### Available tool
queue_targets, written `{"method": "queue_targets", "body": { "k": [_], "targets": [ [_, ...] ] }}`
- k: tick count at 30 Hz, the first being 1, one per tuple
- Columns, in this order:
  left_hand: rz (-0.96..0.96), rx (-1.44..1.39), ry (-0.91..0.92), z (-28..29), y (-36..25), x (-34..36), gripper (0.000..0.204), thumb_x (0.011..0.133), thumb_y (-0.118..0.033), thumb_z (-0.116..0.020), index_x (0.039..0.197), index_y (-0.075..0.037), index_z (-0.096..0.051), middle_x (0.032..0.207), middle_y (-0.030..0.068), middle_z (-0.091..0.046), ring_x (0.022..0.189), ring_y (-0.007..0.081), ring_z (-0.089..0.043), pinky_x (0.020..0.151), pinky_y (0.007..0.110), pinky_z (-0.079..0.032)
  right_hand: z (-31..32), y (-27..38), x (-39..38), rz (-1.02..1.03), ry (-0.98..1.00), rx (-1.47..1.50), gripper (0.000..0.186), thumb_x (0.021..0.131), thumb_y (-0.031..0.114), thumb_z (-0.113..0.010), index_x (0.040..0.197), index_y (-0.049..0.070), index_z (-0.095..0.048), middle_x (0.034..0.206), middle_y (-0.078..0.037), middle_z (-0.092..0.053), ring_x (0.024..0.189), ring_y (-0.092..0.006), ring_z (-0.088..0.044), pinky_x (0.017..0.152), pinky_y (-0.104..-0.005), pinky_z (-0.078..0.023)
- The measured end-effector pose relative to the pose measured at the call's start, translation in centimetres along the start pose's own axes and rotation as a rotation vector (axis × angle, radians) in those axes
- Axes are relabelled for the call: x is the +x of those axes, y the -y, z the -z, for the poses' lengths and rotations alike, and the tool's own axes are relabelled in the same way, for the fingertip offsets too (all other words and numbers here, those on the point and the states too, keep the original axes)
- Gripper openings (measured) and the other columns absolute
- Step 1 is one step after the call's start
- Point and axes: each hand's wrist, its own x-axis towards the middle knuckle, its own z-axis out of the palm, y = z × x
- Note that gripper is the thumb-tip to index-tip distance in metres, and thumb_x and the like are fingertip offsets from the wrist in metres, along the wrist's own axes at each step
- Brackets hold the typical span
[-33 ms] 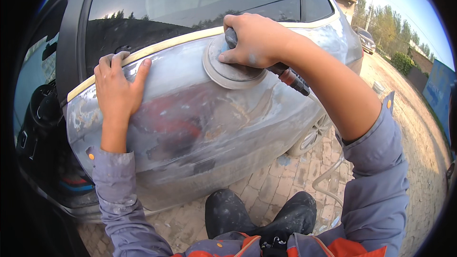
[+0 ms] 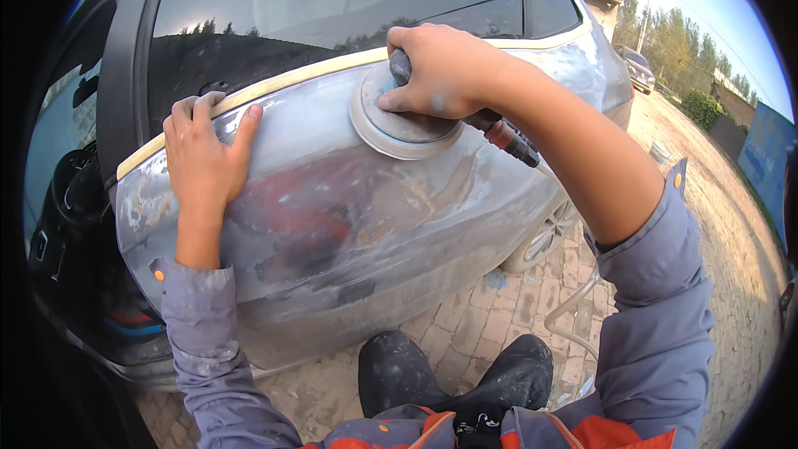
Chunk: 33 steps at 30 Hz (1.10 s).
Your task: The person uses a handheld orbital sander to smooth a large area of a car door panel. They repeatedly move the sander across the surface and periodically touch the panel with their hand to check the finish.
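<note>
My right hand wraps round the top of a round air sander, whose wide disc rests against the upper part of a car door. The door is patchy grey, white and reddish from bared paint and filler. Spread over the door's upper edge near its left end is my left hand, thumb apart and holding no tool. Its fingertips reach the pale tape strip below the dark window. From the sander's handle a hose fitting runs out under my right forearm.
A pale hose curves down to the brick paving beside the rear wheel. My dark boots stand close to the door. To the left the dark car interior shows. Another car is parked far right.
The sander and my right hand have shifted very slightly left and down on the door. My left hand stays in nearly the same place.
</note>
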Motion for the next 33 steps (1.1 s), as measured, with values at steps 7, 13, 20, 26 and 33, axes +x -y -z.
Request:
{"method": "queue_targets", "body": {
  "k": [7,13,20,26,33],
  "targets": [
    [-0.010,0.000,-0.014,-0.1,0.0,0.0,0.068,0.097,-0.061,-0.074,0.132,-0.003,-0.075,0.132,0.0202,-0.065,0.127,0.0390,-0.059,0.110,0.049,-0.049,-0.9,-0.7,-1.5,-0.001,-0.027,-0.077,0.060,0.091,0.048,-0.082,0.131,0.007,-0.063,0.126,-0.023,-0.067,0.118,-0.0449,-0.068,0.104,-0.0497,-0.055],
    [-0.006,-0.004,0.000,0.1,0.0,0.1,0.068,0.097,-0.062,-0.074,0.132,-0.003,-0.075,0.132,0.0203,-0.064,0.128,0.0391,-0.058,0.110,0.049,-0.049,-2.4,-1.1,-4.5,0.007,-0.013,-0.121,0.056,0.094,0.041,-0.082,0.136,0.008,-0.062,0.134,-0.024,-0.063,0.110,-0.0432,-0.074,0.094,-0.0506,-0.061],
    [-0.002,0.007,0.003,0.0,0.0,0.1,0.065,0.099,-0.059,-0.072,0.133,-0.004,-0.074,0.135,0.0201,-0.064,0.130,0.0392,-0.058,0.112,0.049,-0.048,-5.3,-1.5,-7.1,0.041,-0.083,-0.074,0.053,0.094,0.038,-0.083,0.131,0.007,-0.061,0.123,-0.023,-0.062,0.101,-0.0422,-0.075,0.086,-0.0509,-0.062],
    [0.000,0.015,0.003,-0.3,0.1,0.1,0.066,0.099,-0.062,-0.071,0.133,-0.005,-0.075,0.134,0.0194,-0.064,0.130,0.0382,-0.058,0.112,0.049,-0.048,-9.6,-2.7,-8.9,0.111,-0.236,-0.032,0.047,0.091,0.035,-0.085,0.123,0.009,-0.062,0.120,-0.021,-0.060,0.099,-0.0398,-0.074,0.077,-0.0495,-0.063],
    [0.001,0.081,0.024,-1.0,0.9,0.1,0.068,0.102,-0.066,-0.066,0.136,-0.007,-0.074,0.138,0.0189,-0.063,0.135,0.0387,-0.056,0.116,0.049,-0.045,-16.7,-3.7,-11.7,0.161,-0.539,0.028,0.045,0.079,0.032,-0.094,0.111,0.013,-0.070,0.119,-0.011,-0.061,0.090,-0.0298,-0.074,0.062,-0.0406,-0.062]
  ]
}}
